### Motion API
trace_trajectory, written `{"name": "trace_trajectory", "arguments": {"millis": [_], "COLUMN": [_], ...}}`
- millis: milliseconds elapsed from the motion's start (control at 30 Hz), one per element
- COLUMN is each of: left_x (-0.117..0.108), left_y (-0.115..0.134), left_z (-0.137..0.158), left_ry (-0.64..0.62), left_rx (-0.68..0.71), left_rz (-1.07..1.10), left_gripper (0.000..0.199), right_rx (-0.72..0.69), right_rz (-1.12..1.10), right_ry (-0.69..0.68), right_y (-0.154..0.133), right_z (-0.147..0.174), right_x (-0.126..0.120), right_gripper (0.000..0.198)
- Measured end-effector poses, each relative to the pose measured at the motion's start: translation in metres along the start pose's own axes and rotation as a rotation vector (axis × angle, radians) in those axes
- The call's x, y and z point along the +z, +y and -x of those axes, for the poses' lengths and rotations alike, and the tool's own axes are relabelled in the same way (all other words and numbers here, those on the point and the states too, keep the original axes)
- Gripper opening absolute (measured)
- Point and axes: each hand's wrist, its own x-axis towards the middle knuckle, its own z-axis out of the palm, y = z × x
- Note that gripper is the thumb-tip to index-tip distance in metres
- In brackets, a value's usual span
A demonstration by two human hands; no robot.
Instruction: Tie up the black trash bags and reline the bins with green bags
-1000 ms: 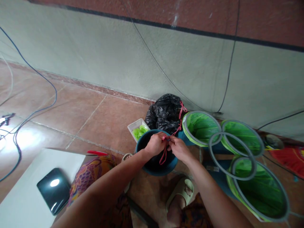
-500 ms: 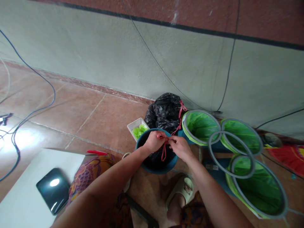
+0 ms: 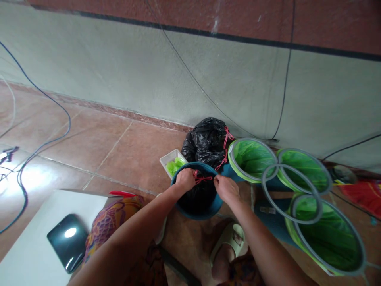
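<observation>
My left hand (image 3: 186, 180) is closed around the red drawstring (image 3: 203, 180) of a black garbage bag (image 3: 198, 198). That bag sits inside a blue trash can (image 3: 219, 202) on the floor. My right hand (image 3: 226, 187) is over the can's right rim, its fingertips pinched together at the other end of the drawstring, which stretches between the hands. Whether a strand runs into the right fingertips is hard to see. Behind the can, black garbage bags (image 3: 205, 139) with red ties lean at the wall.
A white tray (image 3: 164, 159) with green pieces touches the can's left side. Several green-lined bins (image 3: 253, 159) with grey rims stand at right, a loose grey ring (image 3: 264, 194) across them. At left, a tablet (image 3: 68, 242) lies on a white surface (image 3: 29, 242). Cables (image 3: 67, 115) trail across the floor.
My hands were together at the drawstring's knot. Now they have moved apart, the left one slightly leftward and the right one toward the can's right rim.
</observation>
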Motion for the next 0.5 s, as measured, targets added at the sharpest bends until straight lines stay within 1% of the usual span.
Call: {"name": "trace_trajectory", "arguments": {"millis": [33, 67, 133, 167, 233, 267, 300, 400, 433, 500], "left_x": [0.000, 0.000, 0.005, 0.009, 0.018, 0.022, 0.026, 0.031, 0.030, 0.026], "left_y": [-0.001, -0.002, -0.003, -0.004, -0.007, -0.008, -0.010, -0.010, -0.008, 0.000], "left_z": [0.000, 0.001, 0.004, 0.005, 0.007, 0.007, 0.007, 0.006, 0.005, 0.004], "left_ry": [-0.018, -0.033, -0.050, -0.054, -0.074, -0.093, -0.116, -0.168, -0.167, -0.145], "left_rx": [-0.005, 0.003, 0.027, 0.030, 0.022, 0.021, 0.021, 0.045, 0.063, 0.107], "left_rz": [-0.016, -0.039, -0.093, -0.114, -0.123, -0.112, -0.096, -0.047, -0.033, -0.002], "left_gripper": [0.031, 0.040, 0.064, 0.073, 0.078, 0.074, 0.065, 0.032, 0.025, 0.018], "right_rx": [-0.001, -0.006, -0.025, -0.036, -0.060, -0.072, -0.081, -0.097, -0.100, -0.118], "right_rz": [-0.021, -0.043, -0.077, -0.087, -0.094, -0.097, -0.102, -0.133, -0.145, -0.170], "right_ry": [-0.006, -0.014, -0.040, -0.059, -0.101, -0.120, -0.137, -0.166, -0.168, -0.158], "right_y": [0.001, 0.002, 0.001, -0.001, -0.008, -0.011, -0.015, -0.022, -0.023, -0.023], "right_z": [-0.001, -0.001, -0.002, -0.002, -0.002, -0.001, -0.001, 0.001, 0.001, 0.002], "right_x": [-0.002, -0.004, -0.006, -0.004, 0.002, 0.007, 0.011, 0.025, 0.028, 0.034], "right_gripper": [0.032, 0.035, 0.050, 0.058, 0.072, 0.077, 0.081, 0.088, 0.090, 0.093]}}
